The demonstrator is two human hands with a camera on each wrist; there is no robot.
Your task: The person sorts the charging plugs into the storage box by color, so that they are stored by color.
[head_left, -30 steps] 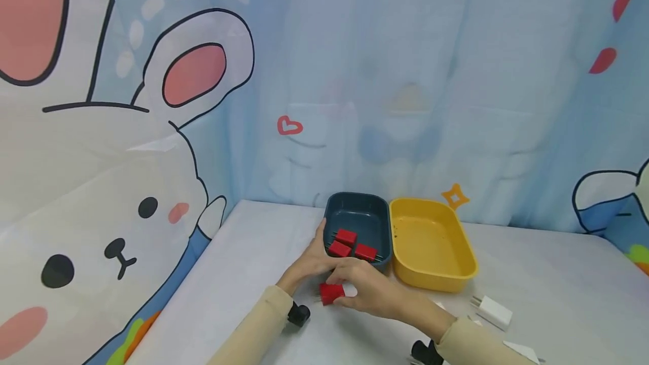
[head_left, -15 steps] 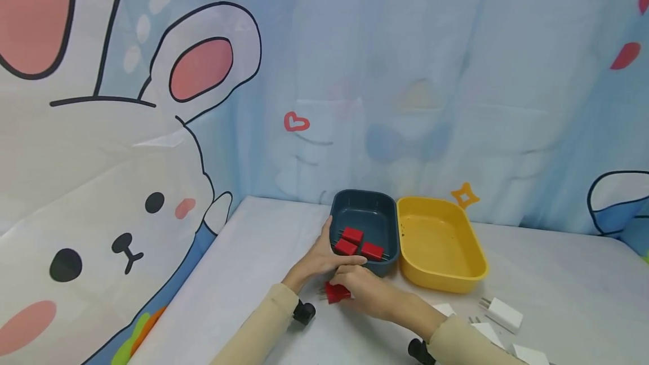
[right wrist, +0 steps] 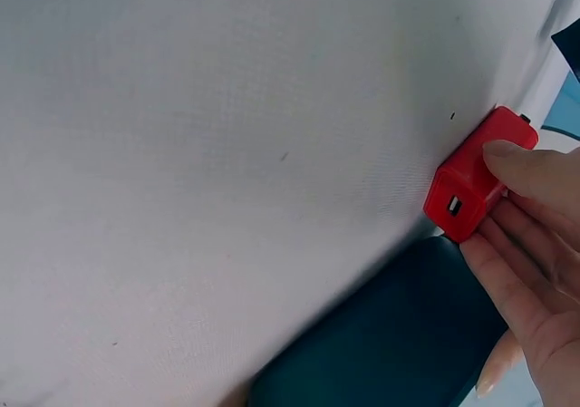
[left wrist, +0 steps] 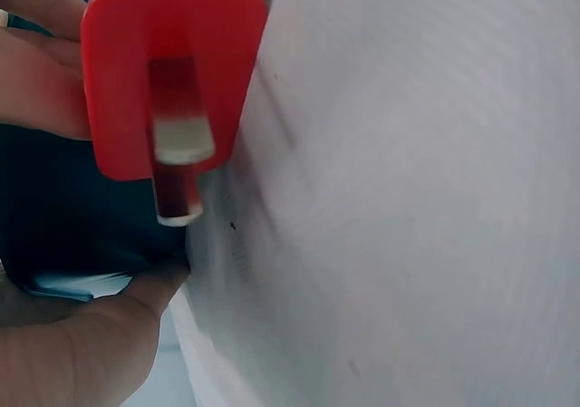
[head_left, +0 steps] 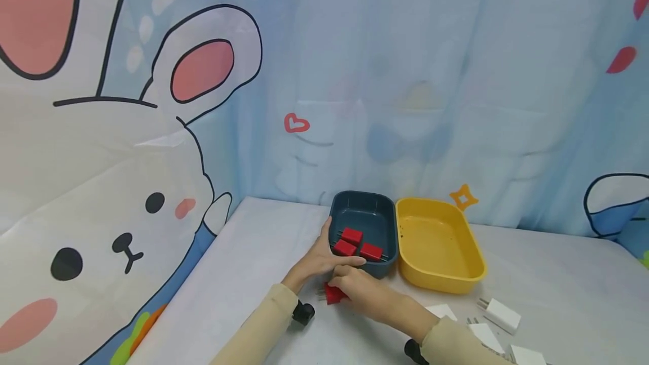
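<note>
Pinching the red charger (head_left: 333, 294), your right hand (head_left: 366, 294); grip its sides firmly, prongs (left wrist: 181, 142) clear of your left hand (head_left: 319, 259), which rests spread against the dark tray (head_left: 382, 267).

The red charger (head_left: 334, 295), a glossy block with rounded edges, is pinched between thumb and fingers of the right grip (head_left: 369, 296), just in front of the dark blue bin (head_left: 370, 219). Its two metal prongs (left wrist: 184, 140) point left; a port (right wrist: 454, 206) shows at the opposite end. The open-topped bin stands upright, the left grip (head_left: 318, 258) resting on its near left corner. Inside lie three similar red plugs: back (head_left: 351, 235), left (head_left: 345, 248) and right (head_left: 372, 252).
</note>
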